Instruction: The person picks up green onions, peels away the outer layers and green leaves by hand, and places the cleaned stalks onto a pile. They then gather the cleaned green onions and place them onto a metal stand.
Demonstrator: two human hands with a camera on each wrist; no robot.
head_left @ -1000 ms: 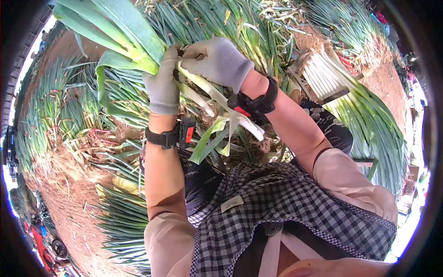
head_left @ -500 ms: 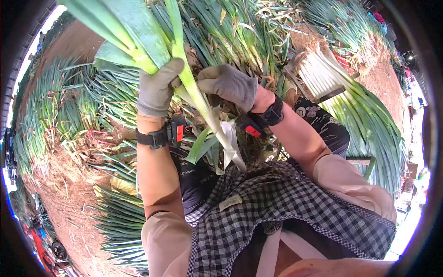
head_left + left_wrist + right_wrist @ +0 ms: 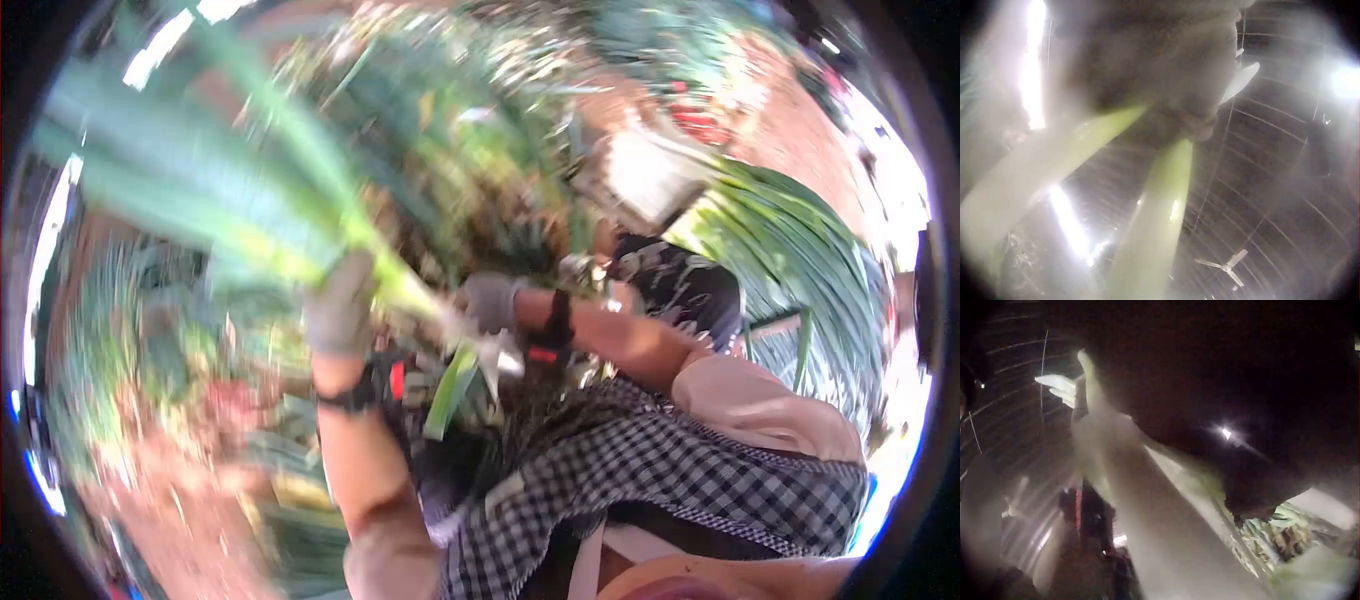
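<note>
In the head view, my gloved left hand (image 3: 340,305) grips leeks where the broad green leaves (image 3: 215,200) meet the pale stalks. Two stalks, one of them a thick leek stalk (image 3: 1154,225), come out of that fist in the left wrist view. My gloved right hand (image 3: 490,302) has its fingers curled at the white part of a leek (image 3: 410,288), blurred by motion. A loose green leaf strip (image 3: 452,392) hangs below the stalks. In the right wrist view, a white stalk (image 3: 1160,512) runs up beside the dark hand, with a thin peeled layer (image 3: 1191,484) along it.
Bundled leeks (image 3: 790,250) with white stalks lie on a rack at the right. More leeks (image 3: 160,330) cover the ground at the left, beside brown soil (image 3: 180,500). A checked apron (image 3: 620,440) covers the lap close below the hands.
My right hand has gone down along the stalks, from beside the left hand to their white part. The left hand and the leaves dropped lower, and the head view has tilted and blurred.
</note>
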